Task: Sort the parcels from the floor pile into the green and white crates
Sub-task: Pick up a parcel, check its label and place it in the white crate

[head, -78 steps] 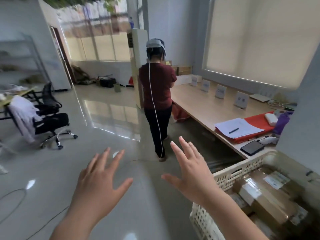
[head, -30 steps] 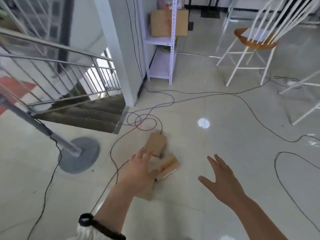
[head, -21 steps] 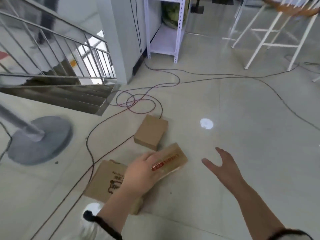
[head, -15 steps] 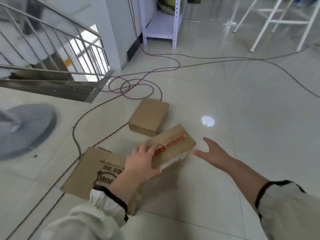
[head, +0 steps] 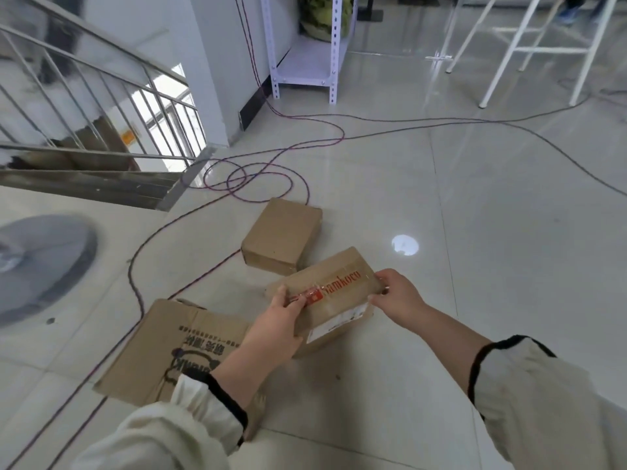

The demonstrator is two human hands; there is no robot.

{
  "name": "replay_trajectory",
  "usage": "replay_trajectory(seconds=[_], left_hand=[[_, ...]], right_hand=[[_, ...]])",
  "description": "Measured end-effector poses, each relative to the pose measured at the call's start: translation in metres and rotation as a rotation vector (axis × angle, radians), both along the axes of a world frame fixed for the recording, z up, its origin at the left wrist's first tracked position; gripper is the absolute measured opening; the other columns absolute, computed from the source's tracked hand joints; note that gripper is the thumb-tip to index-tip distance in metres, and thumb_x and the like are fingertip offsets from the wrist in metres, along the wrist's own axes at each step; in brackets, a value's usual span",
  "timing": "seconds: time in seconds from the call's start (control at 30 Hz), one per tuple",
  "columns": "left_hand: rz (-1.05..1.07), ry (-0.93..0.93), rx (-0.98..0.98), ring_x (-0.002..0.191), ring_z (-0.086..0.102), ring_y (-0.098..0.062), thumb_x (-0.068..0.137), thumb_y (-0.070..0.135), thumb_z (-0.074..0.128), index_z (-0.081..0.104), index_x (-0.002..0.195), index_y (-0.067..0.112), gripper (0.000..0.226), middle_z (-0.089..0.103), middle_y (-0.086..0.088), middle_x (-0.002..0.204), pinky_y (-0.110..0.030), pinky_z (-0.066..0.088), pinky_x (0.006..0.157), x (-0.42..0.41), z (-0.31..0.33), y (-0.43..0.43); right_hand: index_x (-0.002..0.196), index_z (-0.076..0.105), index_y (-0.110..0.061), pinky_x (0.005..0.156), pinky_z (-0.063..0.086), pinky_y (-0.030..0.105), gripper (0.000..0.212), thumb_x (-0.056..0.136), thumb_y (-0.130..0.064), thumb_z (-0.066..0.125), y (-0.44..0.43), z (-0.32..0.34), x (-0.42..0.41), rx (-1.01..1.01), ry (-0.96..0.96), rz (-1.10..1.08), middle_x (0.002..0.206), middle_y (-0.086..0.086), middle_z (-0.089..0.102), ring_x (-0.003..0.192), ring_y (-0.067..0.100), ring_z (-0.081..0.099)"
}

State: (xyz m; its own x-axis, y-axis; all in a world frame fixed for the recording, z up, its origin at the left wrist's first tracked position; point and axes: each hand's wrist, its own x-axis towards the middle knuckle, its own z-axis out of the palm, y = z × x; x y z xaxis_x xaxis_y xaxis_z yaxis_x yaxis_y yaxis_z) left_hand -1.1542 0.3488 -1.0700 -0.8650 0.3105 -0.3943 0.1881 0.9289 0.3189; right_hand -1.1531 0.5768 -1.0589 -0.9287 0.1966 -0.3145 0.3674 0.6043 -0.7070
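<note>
No crate is in view here, and the only thing that holds something is a white metal shelf unit by the wall, with a green and yellow bundle on its upper board; what the bundle is I cannot tell. Three cardboard parcels are on the pale tiled floor. The taped parcel, which carries red printed letters on its tape and a white label on its near side, is held between both hands. The left hand grips its left end, with the thumb on the top face and the fingers under or behind the edge. The right hand holds the right end, with the fingers curled around the corner. Both forearms come from cream sleeves with dark cuffs. Whether the parcel is lifted or only touches the floor I cannot tell. Just behind it lies a plain square parcel, closed and flat on the tiles. To the left, partly under the left forearm, lies a large flat carton with dark print. Thin cables run in loops over the floor near the square parcel, and a round grey stand base sits at the left.
</note>
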Motion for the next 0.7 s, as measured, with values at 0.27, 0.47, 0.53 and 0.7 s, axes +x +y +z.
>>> replay_trajectory(seconds=[0.27, 0.47, 0.53, 0.7], left_hand=[[0.06, -0.067, 0.182, 0.103, 0.053, -0.01, 0.079, 0.041, 0.065, 0.052, 0.133, 0.026, 0.057, 0.056, 0.006, 0.127, -0.019, 0.04, 0.082, 0.004, 0.023, 0.009], [0.09, -0.268, 0.189, 0.095, 0.062, -0.021, 0.091, 0.03, 0.052, 0.065, 0.113, 0.016, 0.029, 0.066, -0.003, 0.108, -0.025, 0.05, 0.078, 0.017, 0.002, 0.031], [0.054, -0.309, 0.14, 0.097, 0.063, -0.026, 0.094, 0.028, 0.049, 0.065, 0.105, 0.009, 0.027, 0.067, -0.01, 0.106, -0.027, 0.05, 0.08, 0.03, -0.012, 0.035], [0.061, -0.369, 0.081, 0.084, 0.063, -0.022, 0.094, 0.034, 0.049, 0.063, 0.103, 0.01, 0.029, 0.066, -0.01, 0.105, -0.022, 0.049, 0.066, 0.025, -0.023, 0.035]], right_hand=[[0.113, 0.061, -0.011, 0.061, 0.04, 0.019, 0.036, 0.081, -0.025, 0.071, 0.028, 0.013, 0.017, 0.113, 0.013, -0.003, 0.104, 0.006, 0.065, 0.082, 0.014, 0.057], [0.119, 0.061, -0.007, 0.094, 0.044, 0.031, 0.037, 0.087, -0.026, 0.063, 0.035, 0.007, 0.022, 0.319, -0.107, 0.052, 0.124, 0.006, 0.061, 0.113, 0.023, 0.056], [0.124, 0.059, -0.003, 0.098, 0.044, 0.032, 0.036, 0.091, -0.017, 0.055, 0.033, -0.003, 0.032, 0.357, -0.277, 0.13, 0.129, 0.011, 0.059, 0.117, 0.025, 0.055], [0.123, 0.055, 0.007, 0.098, 0.047, 0.046, 0.043, 0.081, -0.001, 0.061, 0.045, -0.006, 0.041, 0.035, -0.429, 0.007, 0.127, 0.024, 0.057, 0.116, 0.036, 0.056]])
